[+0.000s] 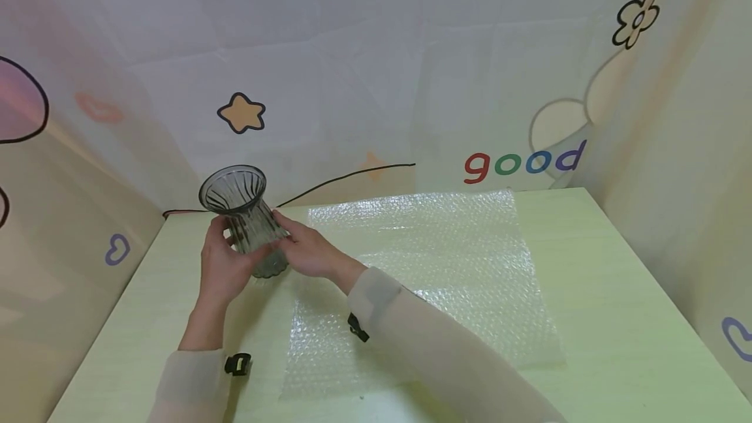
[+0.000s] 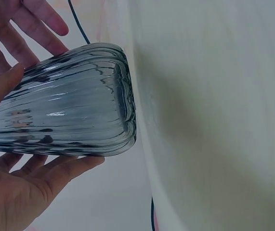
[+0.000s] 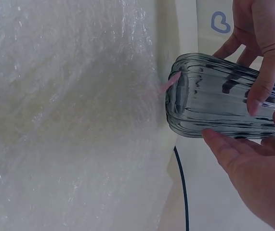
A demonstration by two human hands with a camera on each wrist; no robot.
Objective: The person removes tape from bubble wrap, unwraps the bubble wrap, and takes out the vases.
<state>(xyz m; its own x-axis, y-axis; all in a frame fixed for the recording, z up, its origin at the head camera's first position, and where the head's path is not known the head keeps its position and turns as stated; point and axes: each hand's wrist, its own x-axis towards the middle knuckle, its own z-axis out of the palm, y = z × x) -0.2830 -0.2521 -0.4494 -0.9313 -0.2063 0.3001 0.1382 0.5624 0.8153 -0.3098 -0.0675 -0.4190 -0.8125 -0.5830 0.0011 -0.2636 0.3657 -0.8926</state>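
Note:
A ribbed grey glass vase (image 1: 249, 227) with a flared rim is held between both hands at the table's back left, tilted, its mouth facing up and toward the left. My left hand (image 1: 224, 266) grips its left side, thumb across the front. From the right, my right hand (image 1: 308, 248) holds the other side, fingers partly hidden behind the glass. In the left wrist view the base of the vase (image 2: 74, 101) appears just off the table surface. The right wrist view shows the same vase (image 3: 209, 96) with fingers of both hands around it.
A sheet of bubble wrap (image 1: 446, 273) lies flat across the middle of the pale table (image 1: 623, 318), to the right of the vase. Behind the table hangs a printed cloth backdrop (image 1: 352, 83). Small black buckles (image 1: 237, 364) hang at the wrists.

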